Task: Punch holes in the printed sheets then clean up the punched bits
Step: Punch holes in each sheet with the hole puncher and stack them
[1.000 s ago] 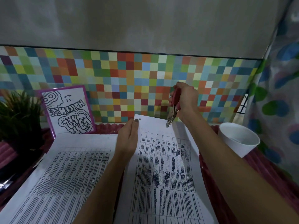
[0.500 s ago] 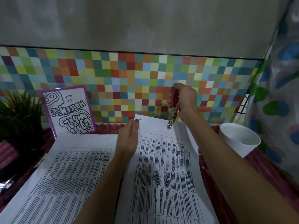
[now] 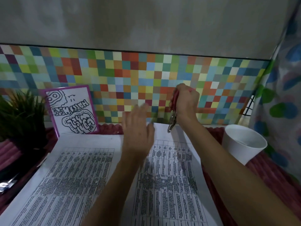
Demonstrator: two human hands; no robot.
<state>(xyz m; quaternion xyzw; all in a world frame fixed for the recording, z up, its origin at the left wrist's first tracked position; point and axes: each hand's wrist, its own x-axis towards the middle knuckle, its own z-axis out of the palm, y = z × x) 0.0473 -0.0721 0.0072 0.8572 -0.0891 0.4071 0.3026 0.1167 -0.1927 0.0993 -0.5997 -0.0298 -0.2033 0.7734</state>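
Note:
Two printed sheets lie side by side on the table, the left sheet and the right sheet. My right hand grips a red-handled hole punch, its metal jaws at the far edge of the right sheet. Blurred by motion, my left hand hovers with fingers spread over the far left corner of the right sheet. Small white punched bits lie scattered on the middle of the right sheet.
A white cup stands to the right of the sheets on the dark red ribbed cover. A framed drawing leans on the tiled wall at the back left, beside a green plant. A patterned curtain hangs at right.
My left hand has lifted off the right sheet and moved up, now blurred. My right hand with the punch has stayed at the sheet's far edge.

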